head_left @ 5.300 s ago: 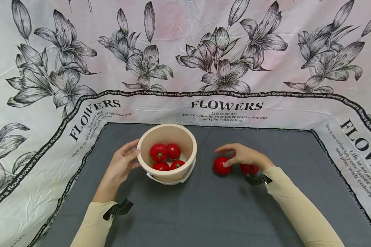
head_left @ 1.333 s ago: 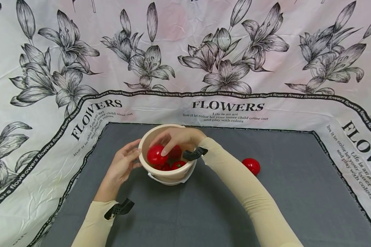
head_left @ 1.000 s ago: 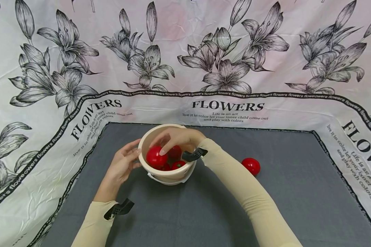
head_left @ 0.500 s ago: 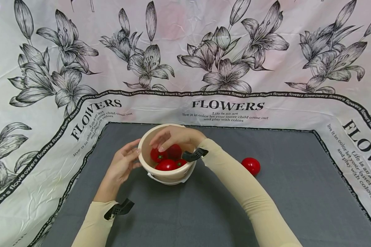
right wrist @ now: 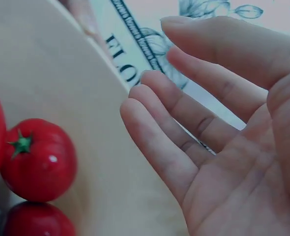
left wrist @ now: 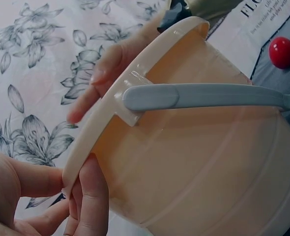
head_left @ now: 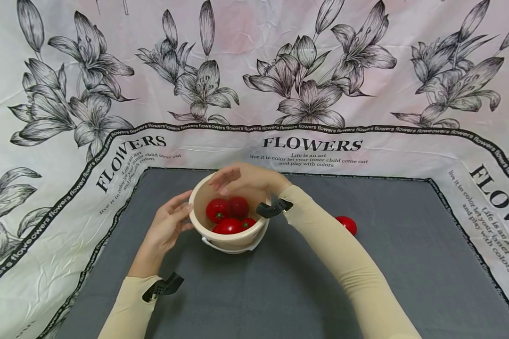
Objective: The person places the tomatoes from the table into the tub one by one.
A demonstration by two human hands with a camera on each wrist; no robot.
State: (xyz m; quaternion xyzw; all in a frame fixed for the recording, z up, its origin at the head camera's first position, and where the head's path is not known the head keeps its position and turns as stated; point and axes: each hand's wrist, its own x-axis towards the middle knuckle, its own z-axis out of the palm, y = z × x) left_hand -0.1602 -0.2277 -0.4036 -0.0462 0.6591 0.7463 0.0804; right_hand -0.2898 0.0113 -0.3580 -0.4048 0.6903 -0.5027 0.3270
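Observation:
A cream bucket (head_left: 199, 202) with a pale handle (left wrist: 209, 96) stands on the grey cloth. Several red tomatoes (head_left: 229, 226) lie inside it; a green stem shows on one tomato (right wrist: 39, 160) in the right wrist view. My left hand (head_left: 165, 226) pinches the bucket's left rim between thumb and fingers, seen closely in the left wrist view. Over the bucket's far rim hovers my right hand (head_left: 248, 178), its fingers loosely spread and nothing in them. One more tomato (head_left: 348, 225) lies on the cloth to the right, partly covered by the right forearm.
The grey cloth area (head_left: 407, 263) is bordered by a white cloth (head_left: 220, 150) printed with flowers and lettering. Black straps (head_left: 163, 286) sit on both wrists. The right sleeve (head_left: 339, 254) stretches across the cloth in front of the loose tomato.
My right hand carried a tomato from the cloth into the bucket, let go of it, and has risen slightly up and right. The left hand has kept its hold on the rim.

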